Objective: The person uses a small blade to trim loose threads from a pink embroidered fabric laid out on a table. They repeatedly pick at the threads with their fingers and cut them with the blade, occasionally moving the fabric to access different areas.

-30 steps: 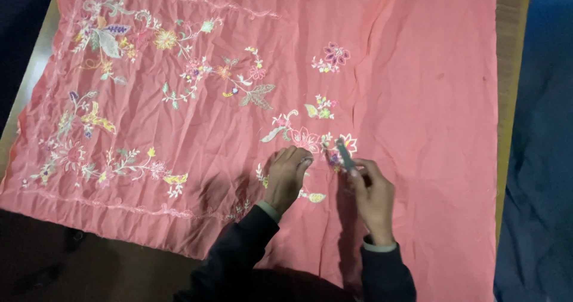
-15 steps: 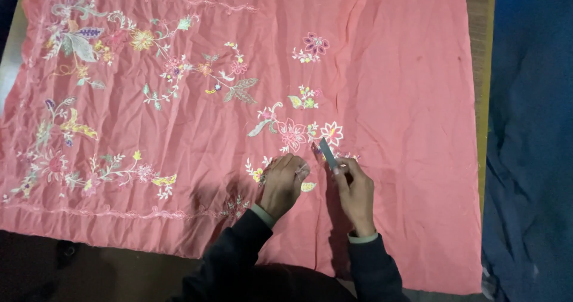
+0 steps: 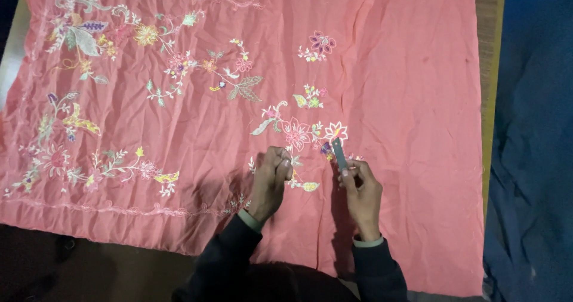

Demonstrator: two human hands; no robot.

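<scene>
Both hands lower than before; right hand [image 3: 362, 190] fingers clamped on upright cutter [image 3: 339, 153].

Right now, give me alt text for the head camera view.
The right hand holds a small grey tool on a pink embroidered cloth, while the left hand presses the fabric beside a stitched flower. Dark blue fabric lies on the right.

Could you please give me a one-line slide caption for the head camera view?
Left hand presses pink embroidered cloth while right hand holds a small metal tool by a stitched flower.
</scene>
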